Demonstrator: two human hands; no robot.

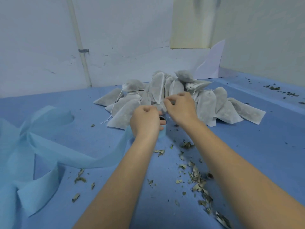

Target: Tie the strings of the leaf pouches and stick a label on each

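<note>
Several grey-white leaf pouches [206, 106] with white drawstrings lie heaped at the middle of the blue table [247, 146]. Just in front of the heap, my left hand [145, 121] grips a small light-blue roll [162, 133], and its fingertips show beside the roll's dark core. The roll's ribbon [74, 156] trails off to the left. My right hand [181, 106] hovers over a pouch between the hands [162, 108], thumb and fingers pinched on a thin white strand [168, 119]. Where the strand ends is hidden.
Loose light-blue ribbon loops [33, 187] cover the table's left side. Dried leaf scraps [198, 179] are scattered near my right forearm and at the far right edge [280, 91]. A white pipe [84, 60] runs down the back wall, and a white sheet [211, 63] leans in the corner.
</note>
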